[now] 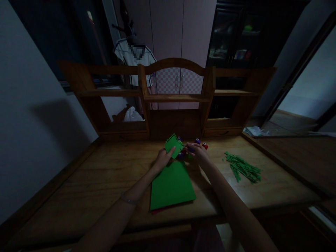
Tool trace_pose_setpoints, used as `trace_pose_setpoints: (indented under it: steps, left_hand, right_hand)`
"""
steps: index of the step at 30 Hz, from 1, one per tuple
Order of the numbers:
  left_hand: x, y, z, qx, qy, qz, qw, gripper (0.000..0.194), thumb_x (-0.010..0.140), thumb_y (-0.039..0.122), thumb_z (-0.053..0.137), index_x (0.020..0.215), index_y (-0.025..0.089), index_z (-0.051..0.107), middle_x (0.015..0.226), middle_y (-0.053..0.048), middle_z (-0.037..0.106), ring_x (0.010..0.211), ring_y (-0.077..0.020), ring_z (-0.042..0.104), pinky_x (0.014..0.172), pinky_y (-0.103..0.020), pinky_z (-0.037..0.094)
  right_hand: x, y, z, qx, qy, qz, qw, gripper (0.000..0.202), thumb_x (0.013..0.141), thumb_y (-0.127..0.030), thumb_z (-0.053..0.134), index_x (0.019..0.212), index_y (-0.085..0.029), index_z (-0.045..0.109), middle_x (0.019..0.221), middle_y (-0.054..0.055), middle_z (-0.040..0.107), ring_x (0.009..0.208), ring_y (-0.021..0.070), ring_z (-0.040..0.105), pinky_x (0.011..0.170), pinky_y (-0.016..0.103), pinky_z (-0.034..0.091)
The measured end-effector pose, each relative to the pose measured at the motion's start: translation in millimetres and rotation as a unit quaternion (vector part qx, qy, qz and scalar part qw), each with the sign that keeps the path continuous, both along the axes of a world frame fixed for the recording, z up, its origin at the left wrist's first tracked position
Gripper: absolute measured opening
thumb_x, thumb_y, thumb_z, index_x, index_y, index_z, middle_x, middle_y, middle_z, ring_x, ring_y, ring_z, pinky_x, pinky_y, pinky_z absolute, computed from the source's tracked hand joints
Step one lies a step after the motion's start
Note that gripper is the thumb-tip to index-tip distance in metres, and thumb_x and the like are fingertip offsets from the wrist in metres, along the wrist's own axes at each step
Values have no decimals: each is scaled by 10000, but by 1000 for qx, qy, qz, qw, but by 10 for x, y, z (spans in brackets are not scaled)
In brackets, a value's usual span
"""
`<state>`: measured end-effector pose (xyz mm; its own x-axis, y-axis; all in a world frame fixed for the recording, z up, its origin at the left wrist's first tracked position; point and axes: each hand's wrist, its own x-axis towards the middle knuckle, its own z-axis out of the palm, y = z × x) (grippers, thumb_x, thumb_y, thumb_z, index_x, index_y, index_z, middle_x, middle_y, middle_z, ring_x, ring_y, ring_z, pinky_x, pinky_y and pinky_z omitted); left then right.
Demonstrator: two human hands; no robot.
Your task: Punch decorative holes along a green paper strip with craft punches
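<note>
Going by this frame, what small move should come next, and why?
Probably turn the small green card slightly with the left hand, bringing its lower-right edge towards the right hand: both upper edges show a row of dark marks, while that edge looks plain.

Wooden desk [118, 168] w/ grn sheets [173, 187], grn strips [244, 168], sm. red & purple items [205, 146].
</note>
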<state>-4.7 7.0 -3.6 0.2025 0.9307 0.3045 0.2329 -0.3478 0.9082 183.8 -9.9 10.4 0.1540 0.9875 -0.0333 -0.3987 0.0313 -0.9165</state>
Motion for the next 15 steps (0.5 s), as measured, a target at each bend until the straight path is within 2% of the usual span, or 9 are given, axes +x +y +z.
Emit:
trace_pose_setpoints:
  steps: [4, 7, 10, 12, 15]
  left_hand:
    - [-4, 12, -3, 10, -7, 7, 1000, 438, 807, 519, 476, 848, 128, 668, 842, -68, 703, 834, -213, 634, 824, -304, 462]
    - [-8, 11, 10, 12, -16, 12, 1000, 438, 813, 516, 466, 871, 132, 669, 914, -74, 703, 872, -210, 634, 841, -301, 454]
    - [-11, 3, 27, 11, -20, 20, 1000, 445, 816, 512, 464, 920, 132, 672, 981, -80, 695, 906, -210, 631, 872, -307, 441]
    - [-13, -1, 34, 11, -19, 27, 999, 448, 814, 511, 467, 936, 133, 672, 980, -77, 696, 908, -212, 629, 888, -312, 432]
    - [-14, 1, 34, 5, -16, 30, 999, 454, 808, 518, 473, 936, 130, 671, 971, -79, 697, 898, -215, 629, 882, -312, 434]
  right_hand:
    - [-8, -6, 11, 14, 4, -4, 1000, 205, 718, -335, 700, 787, -171, 599, 846, 69, 687, 775, 188, 671, 716, 290, 563]
    - [-4, -14, 40, -4, -14, -14, 1000, 279, 745, -423, 655, 845, -171, 588, 853, 81, 690, 596, 159, 649, 538, 266, 547]
    - [11, -18, 65, -15, -41, -24, 999, 371, 754, -513, 606, 873, -163, 592, 808, 75, 692, 394, 78, 512, 345, 186, 398]
    - [22, -22, 77, -22, -45, -25, 998, 415, 756, -556, 573, 875, -159, 595, 757, 63, 685, 346, 50, 430, 295, 159, 293]
    - [30, -41, 101, -29, -38, -8, 999, 439, 766, -585, 529, 846, -157, 590, 595, 21, 622, 306, 48, 352, 275, 159, 205]
